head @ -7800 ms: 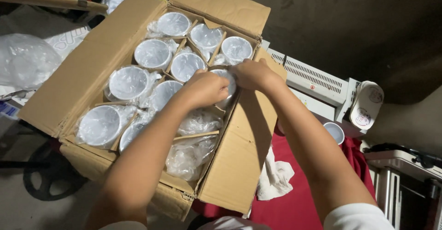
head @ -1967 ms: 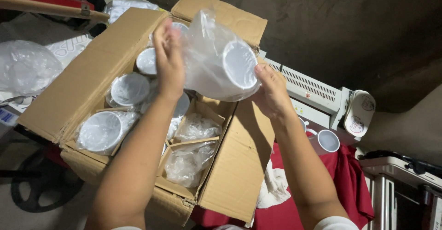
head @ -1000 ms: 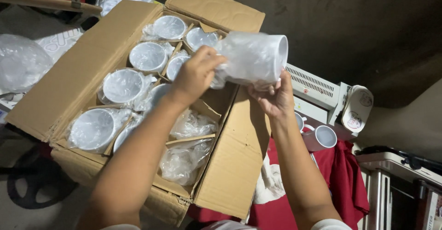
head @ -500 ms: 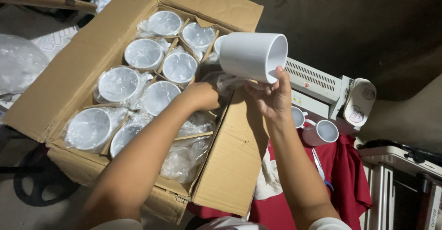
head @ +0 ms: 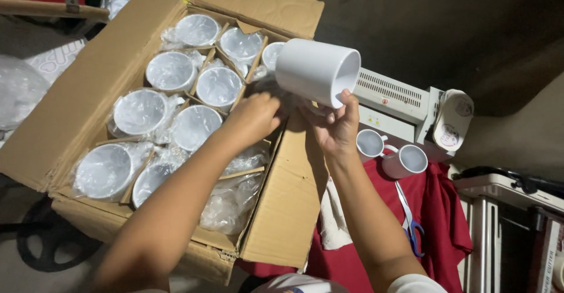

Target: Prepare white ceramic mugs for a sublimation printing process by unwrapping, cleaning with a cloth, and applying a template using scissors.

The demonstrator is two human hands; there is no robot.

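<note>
My right hand [head: 333,125] grips a bare white mug [head: 314,71] held on its side, its mouth facing right, above the box's right flap. Just left of it, my left hand [head: 254,115] is closed on the crumpled clear plastic bag [head: 276,90] that hangs below the mug. Under both hands stands an open cardboard box [head: 64,99] with several white mugs [head: 171,71] wrapped in clear plastic, set in cardboard dividers. Loose empty bags [head: 232,196] fill the box's near right cells.
Two unwrapped white mugs [head: 405,160] stand on a red cloth [head: 437,211] at right, beside a white machine [head: 396,96] with vents. Scissors with blue handles [head: 414,234] lie on the cloth. A white cloth [head: 333,222] hangs by the box. More plastic wrap [head: 17,87] lies far left.
The mug went from inside the box, up in its plastic bag, to bare in my right hand. My left hand pulled the bag off downward and now holds it low.
</note>
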